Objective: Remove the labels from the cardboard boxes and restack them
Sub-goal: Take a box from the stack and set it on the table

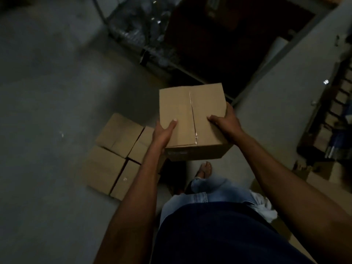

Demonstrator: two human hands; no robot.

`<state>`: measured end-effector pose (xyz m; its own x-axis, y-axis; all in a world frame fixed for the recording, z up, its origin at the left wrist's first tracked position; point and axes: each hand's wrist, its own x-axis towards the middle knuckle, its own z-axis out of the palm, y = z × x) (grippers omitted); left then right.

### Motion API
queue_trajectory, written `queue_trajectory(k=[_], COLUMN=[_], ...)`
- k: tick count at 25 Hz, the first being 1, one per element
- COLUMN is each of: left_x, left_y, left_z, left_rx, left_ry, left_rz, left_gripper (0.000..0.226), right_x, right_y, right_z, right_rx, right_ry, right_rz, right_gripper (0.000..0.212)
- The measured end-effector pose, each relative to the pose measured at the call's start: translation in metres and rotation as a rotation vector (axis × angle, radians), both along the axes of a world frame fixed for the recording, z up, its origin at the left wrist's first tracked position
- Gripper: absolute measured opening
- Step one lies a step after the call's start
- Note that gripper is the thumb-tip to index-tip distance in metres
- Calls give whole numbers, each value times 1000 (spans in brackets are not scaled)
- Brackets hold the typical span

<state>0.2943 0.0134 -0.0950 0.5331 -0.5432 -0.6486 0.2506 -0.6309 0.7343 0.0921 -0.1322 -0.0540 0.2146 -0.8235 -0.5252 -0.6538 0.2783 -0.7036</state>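
Carrying a taped-shut cardboard box (192, 119) at mid-frame, clear of the floor (47, 92). Clamping it from both sides: left grip (163, 134) at the 8 o'clock corner, thumb flat on the top, fingers out of sight along the side; right grip (224, 122) at the 3 o'clock edge, thumb on the top and the rest wrapped down the side. Probably held level by opposite edges to steady the load, tape seam (193, 119) upward, ready for setting down. Impossible to tell the contents with the flaps closed. No clear label on the top either, only a dark smudge (177, 153) on the near side, too blurred to read. Down at 8 o'clock, a cluster of closed boxes (118, 155) packed edge to edge on the floor, likely the base for restacking. Up at 12 o'clock, a wire rack (133, 35) holding what look like clear bottles. Judged as mid-carry, with placement on that cluster the likely next step.
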Motion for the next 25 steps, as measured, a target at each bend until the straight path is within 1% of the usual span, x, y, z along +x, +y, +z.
queue_trajectory(k=[2,6,8,10,12,14,15,17,19,21,24,25], left_x=[-32,-101,-137,-170,-202,-227,-238,-259,-277,-294,-314,-320], left_y=[-32,-109,-147,-184,-220,-255,-273,-318,-365,-412,-474,-493], left_z=[9,24,33,39,49,63,71,90,109,129,166,178], left_rx=[-5,21,19,17,20,-11,-29,-68,-142,-234,-362,-391], left_ry=[30,48,53,57,49,67,65,37,5,-27,-73,-79], left_rz=[-126,-392,-490,-579,-664,-727,-756,-830,-898,-953,-994,-1015], left_gripper=[77,66,68,75,78,79,76,69,65,64,64,65], right_x=[-49,-143,-181,-214,-247,-285,-298,-320,-334,-333,-340,-343], right_y=[-7,-28,-38,-51,-67,-91,-103,-131,-161,-190,-235,-250], right_z=[4,10,17,25,32,22,24,31,46,84,132,147], right_rx=[9,67,60,36,19,-6,-21,-48,-125,-194,-312,-344], right_ry=[2,-22,-56,-77,-82,-111,-126,-158,-182,-201,-225,-229], right_rz=[-126,-354,-461,-580,-686,-749,-788,-841,-893,-977,-1025,-1039], right_gripper=[89,87,83,80,85,95,98,95,94,96,89,90])
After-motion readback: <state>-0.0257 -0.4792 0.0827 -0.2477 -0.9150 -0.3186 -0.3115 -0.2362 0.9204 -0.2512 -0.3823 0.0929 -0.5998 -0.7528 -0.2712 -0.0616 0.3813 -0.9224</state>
